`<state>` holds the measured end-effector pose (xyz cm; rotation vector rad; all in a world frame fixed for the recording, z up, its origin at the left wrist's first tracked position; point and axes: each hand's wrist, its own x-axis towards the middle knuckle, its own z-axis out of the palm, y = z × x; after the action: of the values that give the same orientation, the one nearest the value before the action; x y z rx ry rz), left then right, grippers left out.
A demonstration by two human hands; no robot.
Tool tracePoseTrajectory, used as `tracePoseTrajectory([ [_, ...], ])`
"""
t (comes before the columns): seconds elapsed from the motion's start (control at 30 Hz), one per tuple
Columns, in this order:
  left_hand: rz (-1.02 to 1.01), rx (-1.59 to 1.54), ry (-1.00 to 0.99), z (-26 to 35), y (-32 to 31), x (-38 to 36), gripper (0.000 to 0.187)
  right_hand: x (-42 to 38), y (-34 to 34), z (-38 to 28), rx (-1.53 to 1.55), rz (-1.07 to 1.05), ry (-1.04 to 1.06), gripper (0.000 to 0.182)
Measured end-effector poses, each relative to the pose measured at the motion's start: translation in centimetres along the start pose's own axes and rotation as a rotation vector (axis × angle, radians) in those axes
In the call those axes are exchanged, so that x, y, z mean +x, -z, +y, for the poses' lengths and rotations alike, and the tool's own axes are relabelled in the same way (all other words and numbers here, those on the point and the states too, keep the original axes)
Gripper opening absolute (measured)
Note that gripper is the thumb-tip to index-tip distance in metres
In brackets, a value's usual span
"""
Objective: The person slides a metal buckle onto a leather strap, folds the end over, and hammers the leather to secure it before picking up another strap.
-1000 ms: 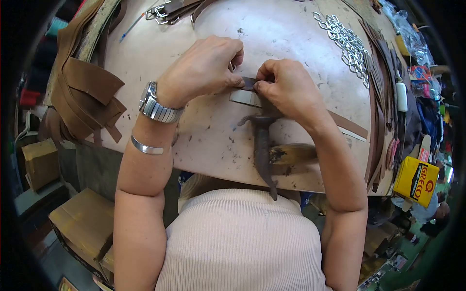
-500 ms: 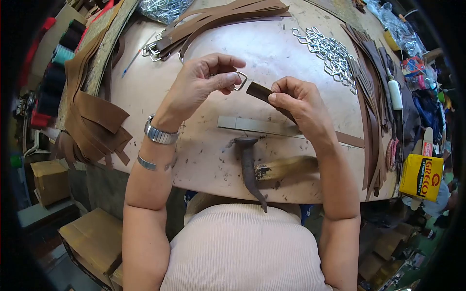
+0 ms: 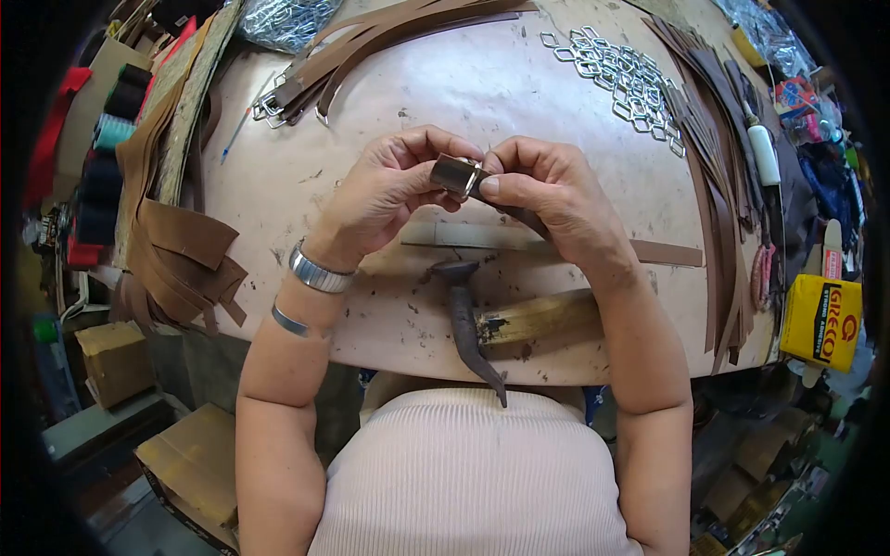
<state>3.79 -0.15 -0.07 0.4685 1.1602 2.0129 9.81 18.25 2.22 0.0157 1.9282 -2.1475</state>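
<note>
At the near table edge lies a hammer (image 3: 491, 326), its curved metal tail toward the person and its wooden handle extending right, an arrangement that presumably keeps it within reach of the right hand. Just beyond it, a flat metal bar (image 3: 464, 234) lies crosswise, partly hidden by the right hand. Above the bar, both hands are raised and brought together, probably for close sight of the small parts: the right hand (image 3: 561, 190) pinches a dark leather strap (image 3: 454, 174) between thumb and forefinger, steadying it, while the left hand (image 3: 375, 199) is closed in a pinch at the lower side of a metal ring (image 3: 474, 180), its fingertips partly hidden. The ring encircles the strap near its end. The pale table (image 3: 287, 185) is scuffed and flecked with dark marks. Beyond, loose rings (image 3: 621, 83) are spread toward the far right, beside narrow leather strips (image 3: 718, 204); buckled straps (image 3: 399, 42) lie together at the far left, next to a plastic bag (image 3: 287, 23) of metal pieces. At the room's margins stand thread spools (image 3: 114, 132), left, and a yellow Greco adhesive box (image 3: 822, 322), right.
</note>
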Motion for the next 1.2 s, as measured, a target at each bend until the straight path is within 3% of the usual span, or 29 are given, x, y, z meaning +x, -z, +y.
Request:
tracePoseTrajectory([
  [0.53, 0.182, 0.131, -0.138, -1.5, -1.6, 0.5, 0.012, -0.1, 0.2, 0.3, 0.033, -0.020, 0.000, 0.012],
  [0.83, 0.256, 0.440, -0.344, -1.6, -2.5, 0.4, 0.012, -0.2, 0.3, 0.4, 0.064, -0.018, 0.059, 0.012],
  [0.93, 0.246, 0.442, -0.331, -1.7, -2.3, 0.5, 0.014, -0.1, 0.4, 0.5, -0.001, -0.009, 0.100, 0.012],
  [1.03, 0.116, 0.118, -0.128, -1.1, -1.7, 0.4, 0.019, -0.7, 0.3, -0.7, -0.030, 0.001, 0.032, 0.013],
  [1.2, 0.046, -0.016, 0.066, -0.2, -1.6, 0.0, 0.022, -0.5, 0.6, -0.1, 0.015, -0.009, 0.054, 0.013],
])
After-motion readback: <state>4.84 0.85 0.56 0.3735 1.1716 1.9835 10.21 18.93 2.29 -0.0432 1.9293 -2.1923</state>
